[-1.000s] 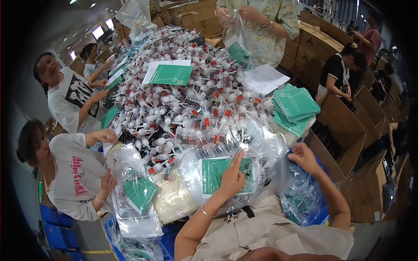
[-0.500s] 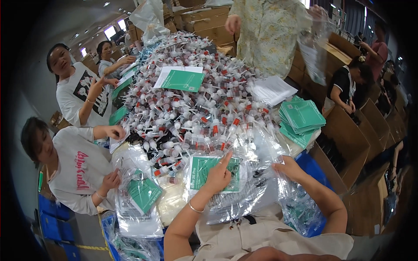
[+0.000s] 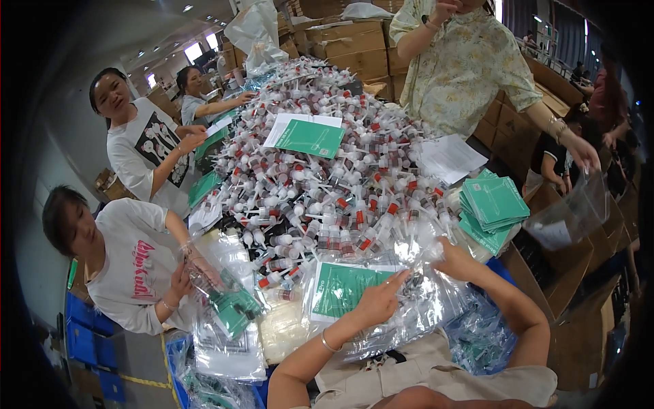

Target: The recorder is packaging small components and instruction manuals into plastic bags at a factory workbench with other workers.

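Note:
In front of me lies a clear plastic bag (image 3: 432,310) with a green booklet (image 3: 347,290) and printed sheets showing through it. My left hand (image 3: 379,301) is over the bag beside the booklet, its index finger stretched toward the right and touching the film; nothing shows in its grasp. At the bag's far right part, my right hand (image 3: 455,262) pinches the film, which is lifted and crumpled there. Small bottles (image 3: 357,218) with white nozzle tips and red or dark bands form a large heap just beyond both hands.
A stack of green booklets (image 3: 494,203) stands to the right, beside white sheets (image 3: 453,158). Another booklet (image 3: 310,138) lies on the heap. Co-workers surround the table; one at the near left handles a bag (image 3: 235,310). Blue bins (image 3: 477,327) with filled bags sit below the edge.
My left hand has moved right, from over the booklet to the bag's right part. My right hand has risen slightly with the film. The co-worker opposite has lowered a clear bag to the right.

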Available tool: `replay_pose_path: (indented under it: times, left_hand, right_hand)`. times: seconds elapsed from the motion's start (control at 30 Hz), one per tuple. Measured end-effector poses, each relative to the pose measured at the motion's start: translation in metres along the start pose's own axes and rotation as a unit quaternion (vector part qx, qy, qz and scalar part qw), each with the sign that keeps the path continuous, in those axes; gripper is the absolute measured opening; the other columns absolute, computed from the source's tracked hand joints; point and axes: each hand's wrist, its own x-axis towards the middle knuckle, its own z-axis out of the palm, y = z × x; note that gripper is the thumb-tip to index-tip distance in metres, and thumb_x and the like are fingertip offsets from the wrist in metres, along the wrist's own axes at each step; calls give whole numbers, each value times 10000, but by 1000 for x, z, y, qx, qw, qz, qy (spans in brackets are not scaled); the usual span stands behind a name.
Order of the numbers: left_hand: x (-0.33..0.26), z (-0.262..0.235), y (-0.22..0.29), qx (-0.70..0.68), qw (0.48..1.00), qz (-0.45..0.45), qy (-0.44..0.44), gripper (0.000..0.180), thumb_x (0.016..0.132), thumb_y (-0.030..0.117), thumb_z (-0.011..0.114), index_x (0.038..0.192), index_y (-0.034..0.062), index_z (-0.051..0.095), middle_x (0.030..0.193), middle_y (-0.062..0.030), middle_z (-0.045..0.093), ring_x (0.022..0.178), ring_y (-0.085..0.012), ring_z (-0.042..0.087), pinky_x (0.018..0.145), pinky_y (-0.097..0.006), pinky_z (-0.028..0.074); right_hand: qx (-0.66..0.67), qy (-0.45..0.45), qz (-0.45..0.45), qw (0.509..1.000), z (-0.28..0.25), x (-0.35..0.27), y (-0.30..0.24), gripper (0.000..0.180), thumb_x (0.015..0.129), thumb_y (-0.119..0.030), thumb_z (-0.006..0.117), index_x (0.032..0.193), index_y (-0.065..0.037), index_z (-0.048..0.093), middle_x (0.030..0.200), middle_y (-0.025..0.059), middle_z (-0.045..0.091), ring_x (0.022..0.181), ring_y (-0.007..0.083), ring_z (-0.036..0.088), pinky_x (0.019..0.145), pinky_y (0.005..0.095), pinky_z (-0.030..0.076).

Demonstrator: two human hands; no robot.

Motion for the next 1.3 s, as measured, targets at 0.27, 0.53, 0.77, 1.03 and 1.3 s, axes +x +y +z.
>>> replay_pose_path:
  times: [0.27,0.53,0.77,1.03,1.3]
  left_hand:
    - [-2,6,-33,-35,998,-45,-15,626,752,6,481,1359,118,372,1272,-205,497,988,-373,578,787,-420,499]
    - [-12,5,-38,-27,998,-50,36,619,757,17,478,1353,166,405,1247,-169,529,831,-344,611,699,-375,504]
    - [-11,3,-32,-50,997,-46,33,624,764,33,468,1367,170,383,1246,-176,524,789,-346,603,684,-388,498]
    - [-10,8,-38,-63,996,-57,15,591,759,38,460,1338,154,425,1038,-178,581,758,-343,588,680,-407,481]
    - [-11,8,-39,-95,993,-68,10,602,759,33,461,1350,127,392,1113,-174,577,835,-373,591,738,-414,482]
  right_hand:
    - [-278,76,-110,951,-13,73,-38,468,782,-221,655,1131,23,462,1004,237,524,745,385,611,636,436,509]
    - [-275,42,-13,960,12,111,-19,546,717,-96,591,1192,66,375,1057,275,523,832,440,589,723,476,499]
    - [-223,110,-142,958,-8,69,-67,391,695,-54,571,1074,-7,490,1053,200,567,937,391,570,762,440,490]
    - [-366,-32,-380,849,45,94,-83,223,716,-128,585,925,-53,572,852,61,554,815,241,568,634,341,502]
    - [-182,37,-305,934,-6,80,-127,287,719,-118,653,991,-77,573,942,91,603,851,274,585,680,331,486]
